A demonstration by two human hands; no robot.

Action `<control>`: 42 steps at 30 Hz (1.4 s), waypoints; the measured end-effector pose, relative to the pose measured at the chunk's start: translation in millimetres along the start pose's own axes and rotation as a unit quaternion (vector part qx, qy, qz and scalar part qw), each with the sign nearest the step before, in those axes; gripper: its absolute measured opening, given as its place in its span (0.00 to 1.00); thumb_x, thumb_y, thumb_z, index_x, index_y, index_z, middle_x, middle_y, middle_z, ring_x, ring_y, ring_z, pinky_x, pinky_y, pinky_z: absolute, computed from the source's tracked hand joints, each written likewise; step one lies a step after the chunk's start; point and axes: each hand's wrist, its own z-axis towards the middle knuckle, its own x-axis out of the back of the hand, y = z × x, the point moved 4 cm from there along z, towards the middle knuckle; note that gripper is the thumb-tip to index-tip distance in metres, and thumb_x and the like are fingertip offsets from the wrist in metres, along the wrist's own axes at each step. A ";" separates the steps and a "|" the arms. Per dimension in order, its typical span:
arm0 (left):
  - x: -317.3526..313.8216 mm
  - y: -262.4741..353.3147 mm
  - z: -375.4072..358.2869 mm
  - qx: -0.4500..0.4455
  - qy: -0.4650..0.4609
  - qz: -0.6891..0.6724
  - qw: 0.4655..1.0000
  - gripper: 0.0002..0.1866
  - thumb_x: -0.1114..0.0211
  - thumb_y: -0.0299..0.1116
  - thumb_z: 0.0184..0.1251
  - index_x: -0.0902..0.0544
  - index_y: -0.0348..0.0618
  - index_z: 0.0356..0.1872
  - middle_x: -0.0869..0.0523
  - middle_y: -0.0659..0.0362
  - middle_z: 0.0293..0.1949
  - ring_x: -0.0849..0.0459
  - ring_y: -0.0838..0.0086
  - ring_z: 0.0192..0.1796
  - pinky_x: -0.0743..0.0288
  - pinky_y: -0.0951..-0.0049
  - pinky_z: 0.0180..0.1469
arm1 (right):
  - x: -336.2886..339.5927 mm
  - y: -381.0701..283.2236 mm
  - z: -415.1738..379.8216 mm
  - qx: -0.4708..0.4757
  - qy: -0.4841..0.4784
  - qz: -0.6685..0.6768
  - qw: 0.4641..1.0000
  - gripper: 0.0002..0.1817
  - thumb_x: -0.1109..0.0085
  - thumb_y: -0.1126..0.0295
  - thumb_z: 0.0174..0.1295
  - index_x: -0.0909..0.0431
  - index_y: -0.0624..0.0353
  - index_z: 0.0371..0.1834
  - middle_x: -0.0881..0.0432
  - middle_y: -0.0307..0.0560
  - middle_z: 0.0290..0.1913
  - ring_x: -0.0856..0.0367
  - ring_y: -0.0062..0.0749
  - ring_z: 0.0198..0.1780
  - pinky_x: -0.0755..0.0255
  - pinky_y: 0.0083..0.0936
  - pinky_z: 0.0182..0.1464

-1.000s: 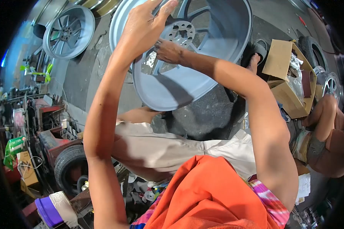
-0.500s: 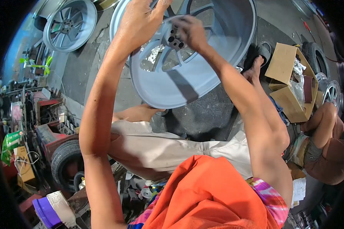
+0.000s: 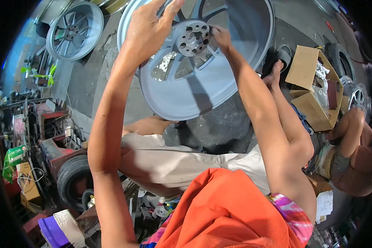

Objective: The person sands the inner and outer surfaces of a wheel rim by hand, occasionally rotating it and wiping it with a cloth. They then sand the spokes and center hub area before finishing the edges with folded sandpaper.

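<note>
A large grey alloy wheel point(image 3: 182, 99) with several spokes stands tilted between my legs at the top centre. My left hand point(image 3: 150, 31) lies over the wheel's left side, its thumb and a finger apart; some fingertips are cut off by the frame's top edge. At the right of the pierced hub point(image 3: 193, 38), my right hand point(image 3: 221, 38) is against a spoke with its fingers bent in. Whatever those fingers may hold is too small to make out.
Another grey wheel point(image 3: 75, 31) stands at the upper left. An open cardboard box point(image 3: 314, 111) with plastic wrapping is on the right, near a seated person point(image 3: 355, 165). Tyres point(image 3: 72, 177) and clutter point(image 3: 49, 124) lie at the left. A purple tub point(image 3: 51, 231) is lower left.
My right hand has moved right, off the hub's face to its right edge, so the hub holes now show. My left hand has shifted slightly with the wheel.
</note>
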 end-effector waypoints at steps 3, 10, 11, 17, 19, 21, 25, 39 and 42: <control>-5.8 10.1 -3.8 0.132 -0.040 -0.007 0.990 0.19 0.43 0.39 0.78 0.19 0.30 0.55 0.14 0.37 0.44 0.15 0.46 0.49 0.25 0.60 0.54 | -13.8 40.8 -58.2 -0.329 -0.120 0.197 0.916 0.11 0.48 0.67 0.68 0.17 0.59 0.43 0.15 0.47 0.40 0.15 0.39 0.44 0.20 0.37 0.48; -40.3 59.5 -8.3 0.100 0.004 -0.092 0.991 0.20 0.40 0.33 0.74 0.21 0.28 0.60 0.16 0.35 0.53 0.18 0.43 0.59 0.25 0.59 0.61 | -29.5 -16.9 -196.2 -0.423 -0.127 0.398 0.804 0.14 0.46 0.71 0.66 0.26 0.63 0.53 0.24 0.44 0.44 0.19 0.33 0.43 0.13 0.38 0.49; -47.3 70.4 -7.7 0.075 0.003 -0.089 0.993 0.20 0.41 0.32 0.74 0.22 0.29 0.61 0.17 0.35 0.56 0.20 0.43 0.62 0.28 0.59 0.64 | -14.9 -21.0 -211.2 -0.442 -0.110 0.378 0.806 0.15 0.47 0.71 0.67 0.27 0.64 0.56 0.23 0.45 0.44 0.19 0.35 0.42 0.15 0.37 0.50; -111.9 125.6 -3.6 0.018 -0.020 -0.077 0.997 0.24 0.44 0.31 0.73 0.26 0.35 0.67 0.21 0.41 0.65 0.26 0.45 0.69 0.40 0.45 0.73 | 75.3 6.2 -287.3 -0.415 -0.006 0.226 0.881 0.22 0.49 0.75 0.67 0.28 0.63 0.65 0.19 0.52 0.47 0.15 0.37 0.40 0.14 0.35 0.42; -139.2 143.5 5.7 0.003 -0.028 -0.083 0.996 0.23 0.45 0.31 0.73 0.25 0.36 0.67 0.21 0.41 0.65 0.26 0.45 0.69 0.39 0.44 0.73 | 102.1 -7.5 -303.9 -0.384 0.034 0.145 0.911 0.18 0.49 0.78 0.66 0.21 0.59 0.58 0.16 0.54 0.44 0.12 0.37 0.33 0.15 0.36 0.33; -161.0 154.6 24.2 0.002 -0.061 -0.034 0.998 0.21 0.47 0.30 0.74 0.22 0.38 0.65 0.20 0.41 0.62 0.21 0.43 0.63 0.30 0.46 0.65 | 118.4 -12.8 -308.5 -0.359 -0.017 0.051 0.932 0.16 0.47 0.78 0.65 0.19 0.59 0.54 0.15 0.54 0.44 0.12 0.40 0.35 0.16 0.36 0.36; -160.1 114.9 54.4 0.088 -0.096 -0.218 0.967 0.21 0.45 0.38 0.77 0.20 0.38 0.64 0.13 0.47 0.55 0.14 0.53 0.51 0.21 0.57 0.54 | 118.4 -27.8 -311.2 -0.161 -0.119 -0.262 0.944 0.13 0.39 0.74 0.58 0.16 0.59 0.46 0.16 0.55 0.47 0.14 0.52 0.42 0.19 0.40 0.50; -143.9 -109.0 -208.5 0.497 0.027 -0.323 0.805 0.43 0.60 0.67 0.79 0.27 0.30 0.68 0.23 0.45 0.65 0.26 0.61 0.67 0.35 0.65 0.69 | 65.2 -73.6 -296.6 -0.109 -0.145 -0.397 0.900 0.21 0.30 0.59 0.53 0.18 0.64 0.43 0.21 0.56 0.49 0.18 0.51 0.50 0.21 0.42 0.51; -133.0 -109.7 -203.4 0.470 -0.014 -0.254 0.845 0.42 0.61 0.62 0.81 0.31 0.27 0.71 0.27 0.40 0.71 0.31 0.54 0.75 0.41 0.62 0.75 | 69.3 -75.0 -294.7 -0.105 -0.151 -0.395 0.900 0.20 0.31 0.60 0.55 0.18 0.64 0.43 0.20 0.58 0.48 0.17 0.53 0.47 0.21 0.43 0.51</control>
